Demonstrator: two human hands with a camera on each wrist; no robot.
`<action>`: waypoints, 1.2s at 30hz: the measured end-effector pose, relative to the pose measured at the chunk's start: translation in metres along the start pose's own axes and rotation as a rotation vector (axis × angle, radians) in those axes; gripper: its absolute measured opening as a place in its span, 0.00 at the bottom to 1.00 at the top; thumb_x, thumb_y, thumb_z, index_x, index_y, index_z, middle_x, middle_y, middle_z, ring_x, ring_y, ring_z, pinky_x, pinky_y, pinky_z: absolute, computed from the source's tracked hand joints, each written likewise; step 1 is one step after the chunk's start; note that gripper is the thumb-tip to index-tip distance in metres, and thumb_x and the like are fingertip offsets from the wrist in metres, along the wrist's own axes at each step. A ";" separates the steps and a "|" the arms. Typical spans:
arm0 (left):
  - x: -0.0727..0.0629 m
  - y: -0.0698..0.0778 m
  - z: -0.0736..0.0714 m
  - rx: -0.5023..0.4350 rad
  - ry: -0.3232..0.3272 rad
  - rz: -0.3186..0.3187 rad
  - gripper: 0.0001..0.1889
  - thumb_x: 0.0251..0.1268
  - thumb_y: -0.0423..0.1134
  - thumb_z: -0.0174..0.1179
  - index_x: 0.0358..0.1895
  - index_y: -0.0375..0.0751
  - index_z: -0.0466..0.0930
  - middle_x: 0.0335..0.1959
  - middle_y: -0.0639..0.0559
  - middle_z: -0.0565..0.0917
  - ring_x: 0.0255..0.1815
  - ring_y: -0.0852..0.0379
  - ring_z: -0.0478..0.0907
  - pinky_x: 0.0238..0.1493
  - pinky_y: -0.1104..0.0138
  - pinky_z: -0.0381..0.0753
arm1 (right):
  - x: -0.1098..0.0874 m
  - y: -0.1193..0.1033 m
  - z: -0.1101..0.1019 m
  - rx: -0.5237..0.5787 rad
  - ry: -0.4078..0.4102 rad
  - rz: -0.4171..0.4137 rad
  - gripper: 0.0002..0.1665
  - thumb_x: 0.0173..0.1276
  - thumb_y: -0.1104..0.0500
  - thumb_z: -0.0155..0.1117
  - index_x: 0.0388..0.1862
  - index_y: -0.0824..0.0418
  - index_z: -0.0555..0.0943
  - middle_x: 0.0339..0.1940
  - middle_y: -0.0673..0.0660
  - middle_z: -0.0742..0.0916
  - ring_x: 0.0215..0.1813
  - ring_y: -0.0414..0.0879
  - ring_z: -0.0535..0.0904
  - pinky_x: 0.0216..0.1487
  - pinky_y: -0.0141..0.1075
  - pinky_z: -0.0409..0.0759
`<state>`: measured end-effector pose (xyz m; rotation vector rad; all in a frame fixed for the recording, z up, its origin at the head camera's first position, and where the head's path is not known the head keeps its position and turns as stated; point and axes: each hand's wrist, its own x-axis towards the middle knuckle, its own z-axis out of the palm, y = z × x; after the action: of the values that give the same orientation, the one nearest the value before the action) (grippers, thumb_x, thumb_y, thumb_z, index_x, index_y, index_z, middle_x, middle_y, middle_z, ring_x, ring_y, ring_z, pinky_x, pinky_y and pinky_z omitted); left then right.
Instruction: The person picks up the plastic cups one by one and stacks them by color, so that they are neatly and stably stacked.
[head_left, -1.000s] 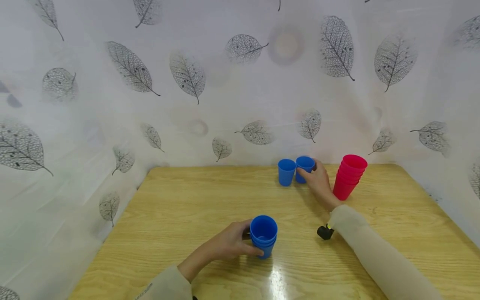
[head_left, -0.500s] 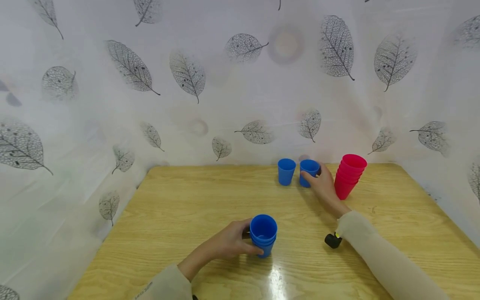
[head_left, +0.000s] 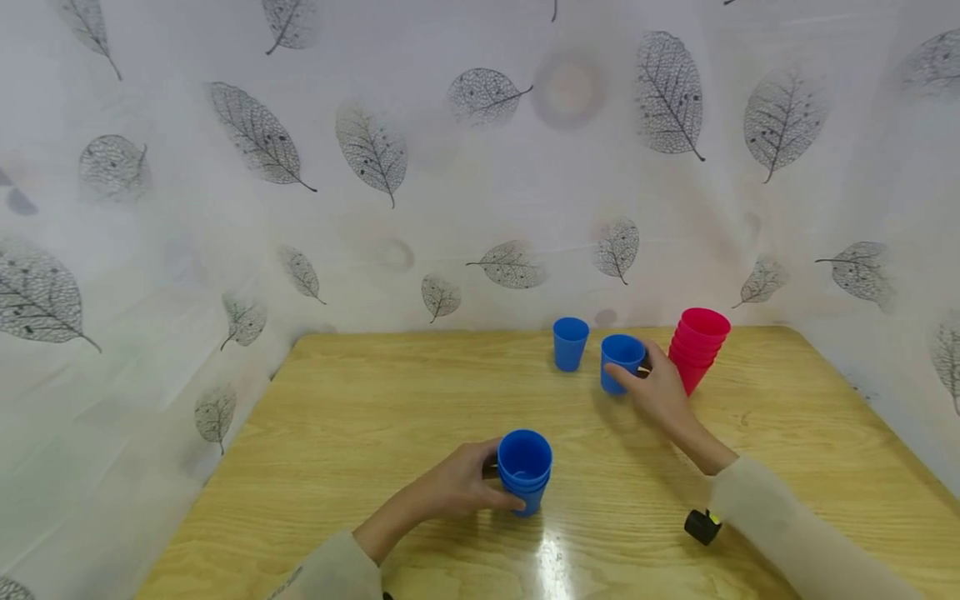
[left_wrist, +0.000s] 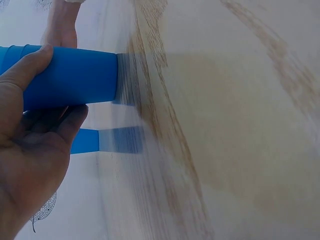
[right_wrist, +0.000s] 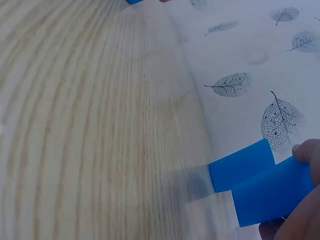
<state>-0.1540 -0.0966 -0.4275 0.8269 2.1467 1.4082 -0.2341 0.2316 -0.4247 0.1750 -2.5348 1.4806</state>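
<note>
A short stack of blue cups (head_left: 525, 467) stands upright near the front middle of the table. My left hand (head_left: 465, 483) grips it from the left, thumb on the near side; the left wrist view shows the fingers curled under its wall (left_wrist: 75, 75). Farther back, my right hand (head_left: 663, 387) holds a single blue cup (head_left: 621, 367) between thumb and fingers. In the right wrist view that held cup (right_wrist: 272, 192) appears raised a little off the table. Another blue cup (head_left: 570, 343) stands alone at the back, left of the held one.
A stack of red cups (head_left: 697, 350) stands behind my right hand, partly hidden by it. The wooden table (head_left: 375, 392) meets a leaf-patterned curtain (head_left: 480, 167) at its back edge. A small black device (head_left: 702, 527) hangs at the right sleeve.
My right hand has drawn its blue cup toward me and slightly right, away from the cup beside it. The left hand and its stack have stayed in place.
</note>
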 end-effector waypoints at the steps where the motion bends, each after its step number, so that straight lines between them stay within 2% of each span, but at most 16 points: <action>1: 0.000 0.000 0.000 0.000 0.001 -0.002 0.34 0.61 0.32 0.75 0.71 0.43 0.73 0.63 0.51 0.82 0.65 0.58 0.78 0.65 0.70 0.75 | -0.003 -0.001 -0.002 -0.004 -0.004 -0.005 0.39 0.76 0.51 0.66 0.73 0.73 0.65 0.66 0.72 0.78 0.66 0.67 0.75 0.68 0.55 0.76; 8: 0.000 -0.001 -0.001 -0.005 -0.009 0.006 0.34 0.62 0.32 0.75 0.71 0.43 0.72 0.63 0.51 0.81 0.65 0.58 0.78 0.65 0.70 0.75 | -0.019 -0.009 -0.011 -0.009 -0.044 -0.005 0.39 0.76 0.51 0.67 0.75 0.70 0.65 0.68 0.71 0.78 0.68 0.66 0.75 0.65 0.42 0.80; 14: 0.000 -0.001 -0.001 -0.005 -0.007 0.008 0.34 0.61 0.32 0.75 0.71 0.43 0.73 0.62 0.52 0.82 0.65 0.59 0.78 0.65 0.70 0.75 | -0.030 -0.015 -0.013 0.026 -0.079 -0.033 0.39 0.75 0.54 0.68 0.76 0.70 0.64 0.68 0.72 0.78 0.67 0.67 0.76 0.56 0.22 0.77; 36: 0.000 -0.001 0.000 -0.009 -0.006 0.001 0.34 0.61 0.32 0.75 0.71 0.42 0.73 0.63 0.52 0.81 0.65 0.59 0.77 0.65 0.70 0.75 | -0.071 -0.030 -0.020 0.088 -0.176 -0.051 0.35 0.74 0.60 0.69 0.74 0.70 0.67 0.63 0.70 0.81 0.59 0.64 0.81 0.50 0.28 0.82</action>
<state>-0.1547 -0.0967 -0.4284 0.8278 2.1339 1.4137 -0.1570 0.2344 -0.4065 0.3965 -2.5778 1.6233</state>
